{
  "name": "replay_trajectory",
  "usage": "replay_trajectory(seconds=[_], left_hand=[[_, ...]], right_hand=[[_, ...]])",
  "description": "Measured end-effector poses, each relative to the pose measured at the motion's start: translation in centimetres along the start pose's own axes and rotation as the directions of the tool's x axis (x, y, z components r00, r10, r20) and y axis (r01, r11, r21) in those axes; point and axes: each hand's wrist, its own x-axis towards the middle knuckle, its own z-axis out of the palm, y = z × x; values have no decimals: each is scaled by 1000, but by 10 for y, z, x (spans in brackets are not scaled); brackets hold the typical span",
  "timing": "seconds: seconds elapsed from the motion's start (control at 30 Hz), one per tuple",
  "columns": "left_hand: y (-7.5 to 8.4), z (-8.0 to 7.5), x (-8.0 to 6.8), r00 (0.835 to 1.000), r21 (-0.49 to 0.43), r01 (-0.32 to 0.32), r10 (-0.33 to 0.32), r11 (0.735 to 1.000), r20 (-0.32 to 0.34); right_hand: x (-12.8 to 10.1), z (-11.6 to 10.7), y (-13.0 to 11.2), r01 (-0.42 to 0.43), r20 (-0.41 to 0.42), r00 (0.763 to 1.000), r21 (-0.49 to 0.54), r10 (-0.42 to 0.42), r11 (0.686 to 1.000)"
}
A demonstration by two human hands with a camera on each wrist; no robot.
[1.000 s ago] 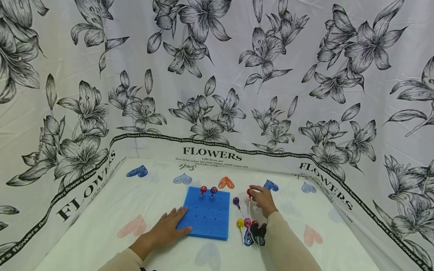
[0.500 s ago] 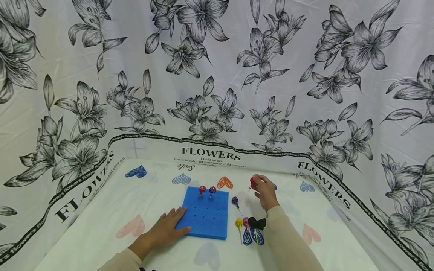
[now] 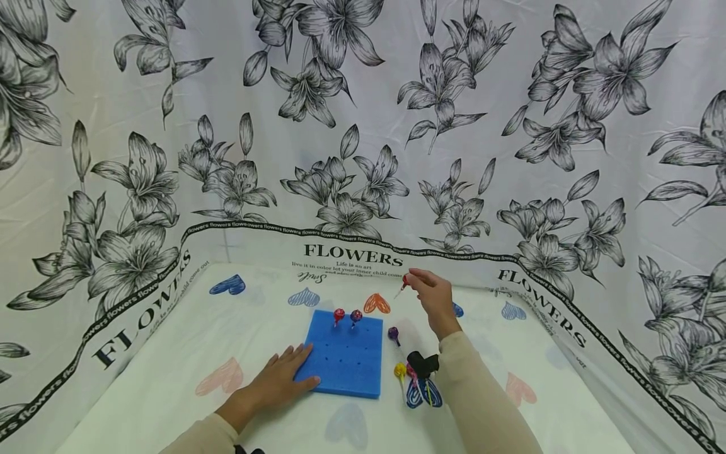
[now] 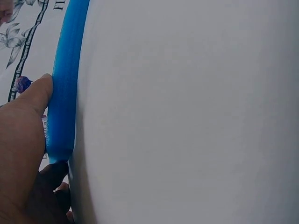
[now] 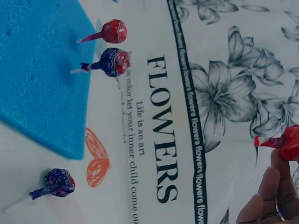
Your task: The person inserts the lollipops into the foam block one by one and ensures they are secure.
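Observation:
My right hand [image 3: 435,299] pinches a red-wrapped lollipop [image 3: 405,281] by its head, raised above the cloth beyond the blue foam block [image 3: 351,375]. Its white stick points down and leftward, free of the block. Two lollipops stand in the block's far row: a red one [image 5: 115,31] and a dark blue and red one [image 5: 114,62]. Small holes dot the rest of the foam. My left hand [image 3: 279,381] rests on the block's near left corner with fingers spread; the left wrist view shows the thumb [image 4: 41,91] against the block.
Right of the block lies a purple-wrapped lollipop [image 3: 394,334]. Nearer stand out a yellow lollipop [image 3: 400,369] and a pink one [image 3: 411,372], partly behind the black wrist camera [image 3: 424,364]. Heart-printed white cloth [image 3: 272,429] covers the table; a flower-printed curtain [image 3: 363,189] encloses it.
My right hand has lifted the red lollipop up and away from the table, and its stick has tilted toward the left. The left hand and the block have stayed put.

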Motion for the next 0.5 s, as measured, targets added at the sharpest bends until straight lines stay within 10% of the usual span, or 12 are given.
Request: replay_trajectory(seconds=[0.5], left_hand=[[-1,-1,0,1000,-8,4,-4,1000,1]], right_hand=[[-8,27,-20,212,92,973,4,-211,977]])
